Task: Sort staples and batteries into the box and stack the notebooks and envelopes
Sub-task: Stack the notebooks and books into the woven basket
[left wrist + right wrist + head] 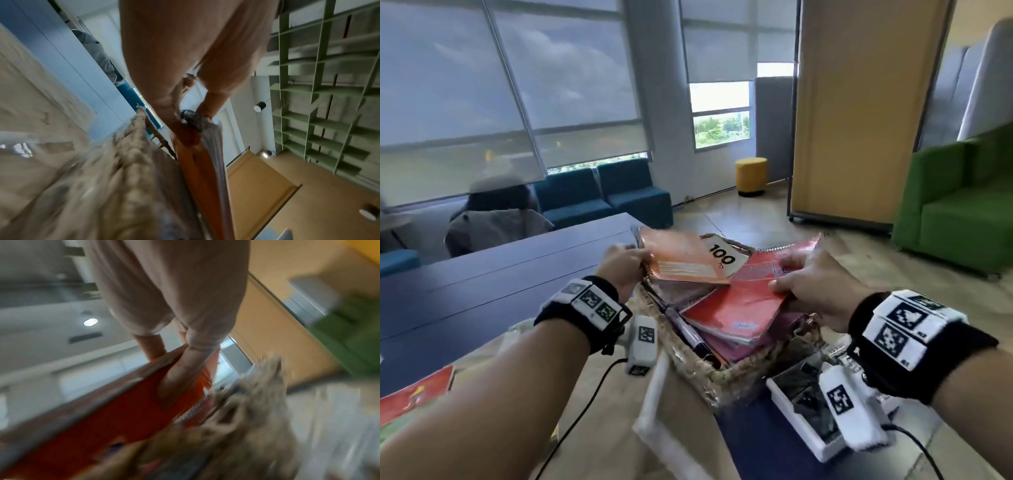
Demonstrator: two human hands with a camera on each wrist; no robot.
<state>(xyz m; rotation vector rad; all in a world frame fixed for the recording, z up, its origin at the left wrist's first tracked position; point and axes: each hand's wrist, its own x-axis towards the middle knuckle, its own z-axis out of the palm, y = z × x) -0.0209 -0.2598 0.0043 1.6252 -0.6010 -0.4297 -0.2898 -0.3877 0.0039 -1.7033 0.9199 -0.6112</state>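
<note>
Basket (726, 378) notebook (722, 257) label: "100".

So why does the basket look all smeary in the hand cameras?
Motion blur: in the right wrist view the woven basket and red notebook smear badly; the left wrist view blurs the basket less; the head view stays sharpest, though its wide lens bends the window frames.

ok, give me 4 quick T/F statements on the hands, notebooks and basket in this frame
1. The left hand grips an orange spiral notebook. True.
2. The right hand is empty. False: it holds a red notebook.
3. Both notebooks are over the woven basket. True.
4. The white box sits left of the basket. False: it is to the right, under the right wrist.
</note>
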